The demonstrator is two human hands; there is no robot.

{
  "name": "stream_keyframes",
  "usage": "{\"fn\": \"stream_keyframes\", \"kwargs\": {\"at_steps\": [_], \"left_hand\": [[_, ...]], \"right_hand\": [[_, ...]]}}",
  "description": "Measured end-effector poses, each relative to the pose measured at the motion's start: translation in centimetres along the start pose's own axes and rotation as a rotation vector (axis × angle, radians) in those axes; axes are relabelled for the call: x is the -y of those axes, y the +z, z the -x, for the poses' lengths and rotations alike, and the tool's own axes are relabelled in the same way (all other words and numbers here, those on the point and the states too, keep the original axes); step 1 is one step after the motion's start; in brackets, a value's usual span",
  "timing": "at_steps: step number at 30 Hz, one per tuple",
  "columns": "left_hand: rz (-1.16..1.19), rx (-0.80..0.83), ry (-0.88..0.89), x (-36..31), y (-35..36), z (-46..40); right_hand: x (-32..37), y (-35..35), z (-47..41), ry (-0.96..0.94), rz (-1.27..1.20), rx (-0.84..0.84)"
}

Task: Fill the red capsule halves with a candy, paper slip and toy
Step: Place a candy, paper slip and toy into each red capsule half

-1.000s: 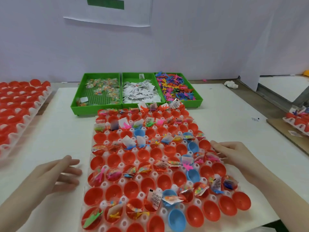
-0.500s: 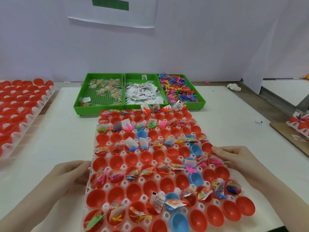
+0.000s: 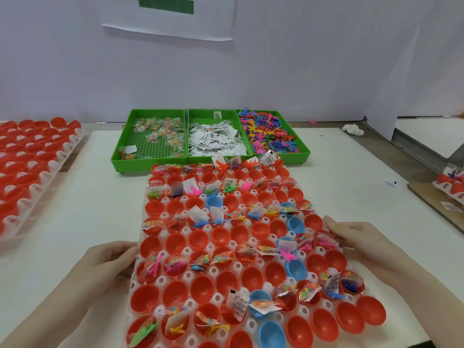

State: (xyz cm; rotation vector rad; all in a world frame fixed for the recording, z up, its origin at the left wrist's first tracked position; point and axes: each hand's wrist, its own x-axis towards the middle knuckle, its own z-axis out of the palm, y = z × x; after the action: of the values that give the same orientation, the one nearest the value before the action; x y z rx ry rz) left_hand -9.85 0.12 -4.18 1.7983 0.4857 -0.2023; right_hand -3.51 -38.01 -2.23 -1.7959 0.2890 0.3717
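Observation:
A white holder tray (image 3: 187, 277) in front of me carries rows of red capsule halves (image 3: 175, 243) and a few blue ones (image 3: 296, 268). Many halves hold candy packets, paper slips and small toys; others are bare. My left hand (image 3: 108, 262) grips the tray's left edge. My right hand (image 3: 356, 241) grips its right edge. Behind the tray stand three green bins: candy (image 3: 155, 136), paper slips (image 3: 216, 139), colourful toys (image 3: 268, 133).
A second tray of red capsule halves (image 3: 30, 167) lies at the far left. Another partly seen tray (image 3: 452, 184) sits on cardboard at the right edge. A crumpled white scrap (image 3: 354, 129) and a loose slip (image 3: 390, 183) lie on the white table.
My left hand moved right from the table and took hold of the tray's left edge. The right hand stayed on the right edge. The view shifted slightly.

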Motion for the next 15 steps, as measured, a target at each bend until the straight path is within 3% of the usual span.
{"fn": "stream_keyframes", "kwargs": {"at_steps": [6,15], "left_hand": [[0.01,-0.016,-0.024,-0.8,0.6,0.3],[0.026,-0.014,-0.008,-1.3,1.6,1.1]], "right_hand": [[0.4,-0.2,-0.2,0.062,-0.125,-0.078],[0.6,-0.8,0.2,0.046,-0.1,-0.113]]}}
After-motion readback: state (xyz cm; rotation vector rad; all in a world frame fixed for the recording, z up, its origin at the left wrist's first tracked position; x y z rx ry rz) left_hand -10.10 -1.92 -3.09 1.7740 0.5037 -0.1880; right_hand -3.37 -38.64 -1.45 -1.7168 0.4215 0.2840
